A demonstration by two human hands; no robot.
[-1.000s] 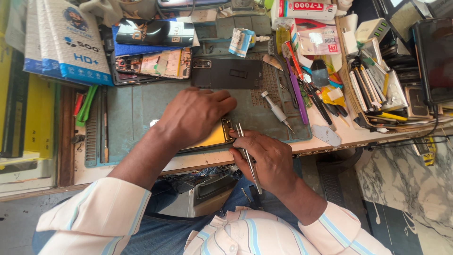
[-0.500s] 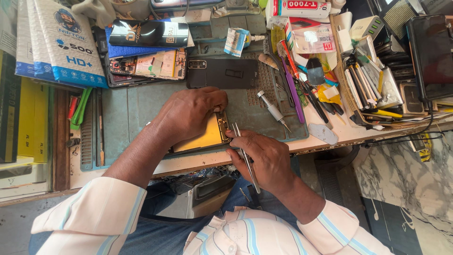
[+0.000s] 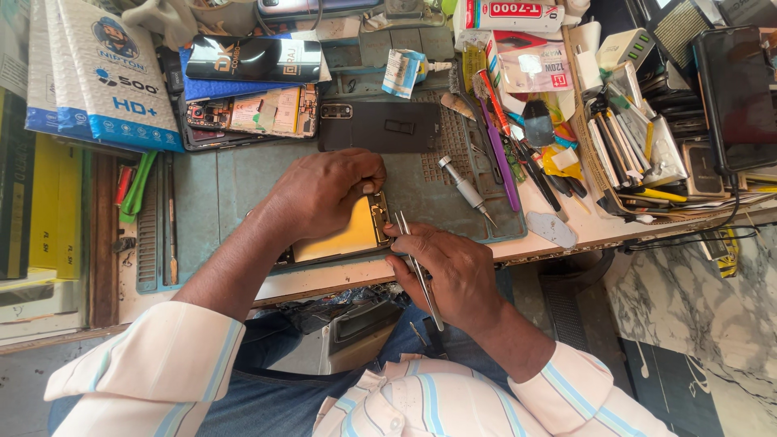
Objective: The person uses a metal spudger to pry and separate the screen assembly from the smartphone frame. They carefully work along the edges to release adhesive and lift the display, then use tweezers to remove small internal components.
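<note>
We press our left hand (image 3: 324, 194) down over the top of an opened phone (image 3: 340, 236) that lies near the front edge of the workbench (image 3: 324, 279), on the grey-green work mat (image 3: 235, 186); the fingers are curled over the phone's upper edge, and its yellow inside shows below the palm. Our right hand (image 3: 449, 271) is closed around a pair of metal tweezers (image 3: 417, 267), the tips touching the phone's right end where the small circuit parts sit, the handle running back over the bench's front edge toward our lap. Just beyond the left hand, further up the mat, lies a dark phone back cover (image 3: 380, 127), and to its left another opened phone (image 3: 247, 113) with its board exposed. A silver screwdriver (image 3: 468, 190) rests on the mat's right side, near the right hand but apart from it. A purple tool (image 3: 499, 154) lies beside it toward the right edge, next to a heap of pens, tools and cards (image 3: 623, 146). At the back left corner stand white and blue packets (image 3: 97, 73), and green tools (image 3: 136, 186) lie along the left edge of the mat. A black phone (image 3: 255, 58) sits at the back on a blue pad.
</note>
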